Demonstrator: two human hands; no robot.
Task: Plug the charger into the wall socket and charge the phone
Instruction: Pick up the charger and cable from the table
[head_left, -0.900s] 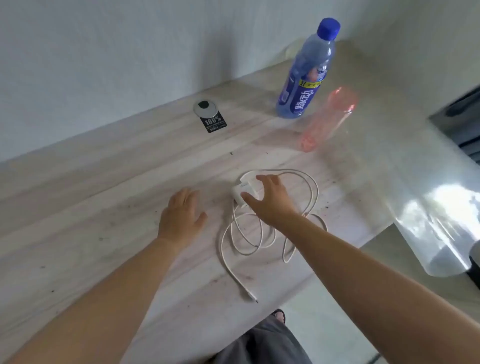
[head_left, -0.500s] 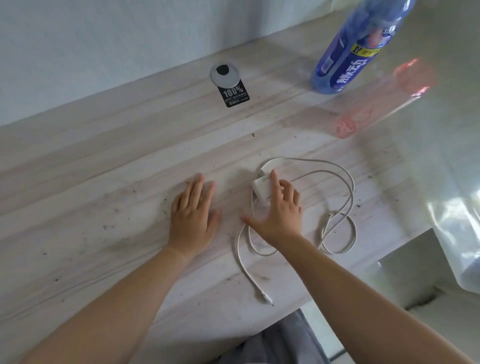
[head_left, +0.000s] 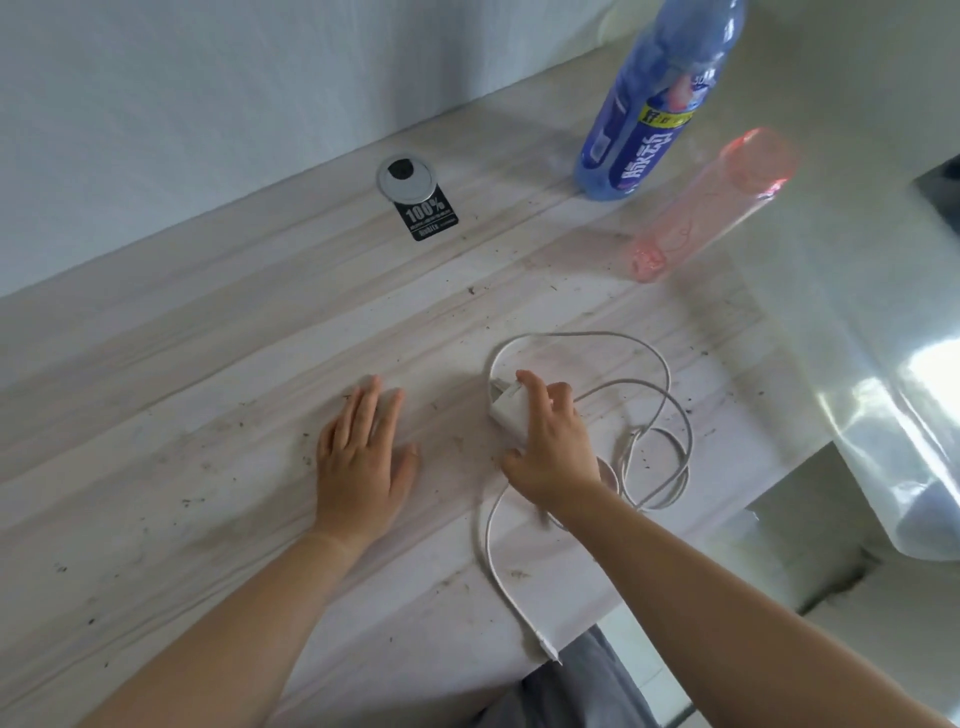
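A white charger block (head_left: 505, 406) lies on the pale wooden desk (head_left: 208, 395), its prongs pointing away from me. Its white cable (head_left: 655, 364) runs in loose loops to the right and ends in a connector tip (head_left: 549, 647) at the desk's front edge. My right hand (head_left: 553, 447) rests over the block, fingers curled on its top and thumb spread to the left; the grip is not closed around it. My left hand (head_left: 363, 462) lies flat on the desk, fingers apart, to the left of the block. No phone or wall socket is in view.
A blue drink bottle (head_left: 644, 119) stands at the back right. A clear pinkish tube (head_left: 717, 202) lies beside it. A round cable grommet (head_left: 406, 175) with a black label (head_left: 426, 217) sits near the wall. A rolled clear sheet (head_left: 893, 426) hangs off the desk's right end.
The camera has tilted down and closer. My right hand has settled onto the charger block with fingers curling over it. My left hand has stayed flat on the desk.
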